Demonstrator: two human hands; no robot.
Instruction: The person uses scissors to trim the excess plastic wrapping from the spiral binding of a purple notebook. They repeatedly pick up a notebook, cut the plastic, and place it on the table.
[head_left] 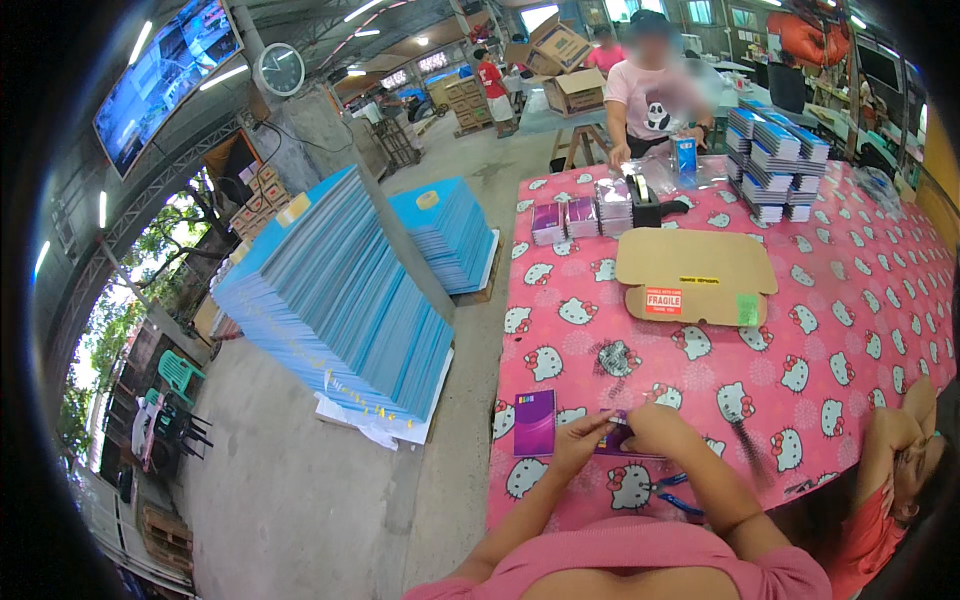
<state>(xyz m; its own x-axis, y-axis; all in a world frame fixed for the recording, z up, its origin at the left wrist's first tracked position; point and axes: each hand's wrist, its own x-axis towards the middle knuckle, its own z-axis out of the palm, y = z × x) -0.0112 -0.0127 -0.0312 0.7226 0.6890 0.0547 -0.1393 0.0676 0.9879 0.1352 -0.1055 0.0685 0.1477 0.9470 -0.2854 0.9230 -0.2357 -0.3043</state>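
My left hand (pixel 581 445) pinches the upper left corner of a purple notebook (pixel 614 440), close to the table's near edge. Fingers curled, my right hand (pixel 664 432) grips the same notebook from above and hides most of it. What lies between the fingertips is too small to make out. Another purple notebook (pixel 534 424) lies flat just left of my left hand. Pliers with blue handles (pixel 676 494) rest below my right wrist. Dark wire coils (pixel 617 360) sit beyond my hands, and a loose spiral coil (pixel 742 432) lies to the right.
A pink patterned cloth (pixel 570 345) covers the table. On it are a flattened cardboard box (pixel 695 268), a tape dispenser (pixel 645 205), purple notebook stacks (pixel 580 217) and blue-covered stacks (pixel 768 170). Tall blue sheet stacks (pixel 345 300) stand left. One person (pixel 650 100) works opposite; another (pixel 885 465) leans at right.
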